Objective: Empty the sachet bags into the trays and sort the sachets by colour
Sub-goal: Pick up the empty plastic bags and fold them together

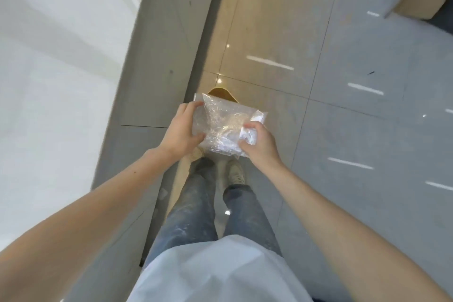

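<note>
A crumpled clear plastic bag (225, 125) hangs in front of me over the floor, held between both hands. My left hand (181, 132) grips its left edge with the fingers curled round it. Fingers of my right hand (257, 142) pinch its right corner. The bag looks flat; I cannot make out any sachets inside it. No trays are in view.
A white counter top (56, 81) with a grey side panel (157, 61) runs along my left. Glossy tiled floor (367, 130) spreads ahead and to the right. A wooden rounded object (220, 92) peeks out behind the bag. My legs and shoes (235, 171) are below.
</note>
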The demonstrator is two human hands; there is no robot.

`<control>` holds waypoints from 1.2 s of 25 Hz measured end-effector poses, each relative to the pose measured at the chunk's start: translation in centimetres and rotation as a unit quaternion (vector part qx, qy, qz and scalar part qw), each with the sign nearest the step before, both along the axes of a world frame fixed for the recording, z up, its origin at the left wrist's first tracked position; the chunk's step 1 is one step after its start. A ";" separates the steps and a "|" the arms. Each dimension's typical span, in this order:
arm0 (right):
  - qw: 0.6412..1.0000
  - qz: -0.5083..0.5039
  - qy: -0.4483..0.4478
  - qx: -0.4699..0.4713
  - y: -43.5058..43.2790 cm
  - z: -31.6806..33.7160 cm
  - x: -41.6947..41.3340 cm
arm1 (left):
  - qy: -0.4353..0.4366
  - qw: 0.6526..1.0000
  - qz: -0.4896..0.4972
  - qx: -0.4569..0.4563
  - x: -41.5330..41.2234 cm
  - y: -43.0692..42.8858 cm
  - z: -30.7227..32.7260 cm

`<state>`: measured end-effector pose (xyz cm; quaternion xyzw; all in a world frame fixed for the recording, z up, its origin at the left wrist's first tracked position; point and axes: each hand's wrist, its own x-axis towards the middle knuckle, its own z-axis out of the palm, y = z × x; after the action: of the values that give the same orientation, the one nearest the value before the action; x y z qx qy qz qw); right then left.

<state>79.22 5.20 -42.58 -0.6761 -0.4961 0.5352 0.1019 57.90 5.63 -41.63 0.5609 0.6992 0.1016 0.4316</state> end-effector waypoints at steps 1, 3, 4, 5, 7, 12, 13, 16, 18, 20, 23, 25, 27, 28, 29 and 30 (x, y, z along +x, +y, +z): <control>1.000 -0.010 -0.019 -0.007 0.1 -1.2 -0.3 | 0.005 1.000 -0.013 -0.011 0.1 0.7 -1.7; 0.998 -0.023 -0.050 -0.019 0.3 -3.8 -1.0 | 0.024 0.999 -0.041 -0.021 0.3 2.2 -4.9; 0.997 -0.026 -0.063 -0.027 0.6 -5.2 -1.4 | 0.038 0.998 -0.050 -0.024 0.4 2.8 -6.5; 0.996 -0.028 -0.077 -0.039 1.0 -6.8 -1.8 | 0.050 0.997 -0.057 -0.033 0.4 3.4 -8.2; 0.993 -0.019 -0.096 -0.060 1.5 -9.7 -2.4 | 0.056 0.995 -0.065 -0.051 0.5 4.1 -11.2; 0.988 0.041 -0.118 -0.092 2.9 -18.6 -2.1 | 0.084 0.990 -0.083 -0.081 1.4 5.4 -20.2; 0.986 0.062 -0.119 -0.098 3.0 -20.3 -1.9 | 0.090 0.989 -0.083 -0.080 1.6 5.7 -22.0; 0.980 0.098 -0.127 -0.120 3.4 -25.5 -0.8 | 0.104 0.988 -0.091 -0.074 2.8 6.5 -27.6; 0.978 0.107 -0.127 -0.129 3.7 -28.5 -0.5 | 0.114 0.986 -0.100 -0.075 3.3 6.7 -30.8; 0.976 0.113 -0.123 -0.138 4.1 -31.7 -0.4 | 0.119 0.985 -0.101 -0.079 3.4 7.0 -34.0; 0.974 0.119 -0.114 -0.156 4.5 -35.3 -0.4 | 0.134 0.981 -0.115 -0.074 3.3 7.2 -37.3; 0.972 0.103 -0.108 -0.182 4.8 -37.1 -0.6 | 0.141 0.980 -0.127 -0.066 3.3 7.1 -39.0; 0.972 0.084 -0.091 -0.202 4.9 -38.2 -0.7 | 0.146 0.977 -0.138 -0.065 3.4 7.0 -40.3; 0.972 0.078 -0.084 -0.207 4.9 -38.6 -0.7 | 0.151 0.977 -0.141 -0.057 3.4 7.0 -40.9; 0.972 0.077 -0.076 -0.207 4.9 -38.9 -0.8 | 0.155 0.976 -0.145 -0.050 3.4 7.0 -41.4; 0.973 0.076 -0.069 -0.207 5.0 -39.1 -0.8 | 0.155 0.975 -0.149 -0.047 3.3 6.9 -41.8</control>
<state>78.42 10.20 -81.63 -0.6778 -0.4302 0.5848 -0.1160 61.21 12.58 -83.39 0.6469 0.6702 -0.0852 0.3538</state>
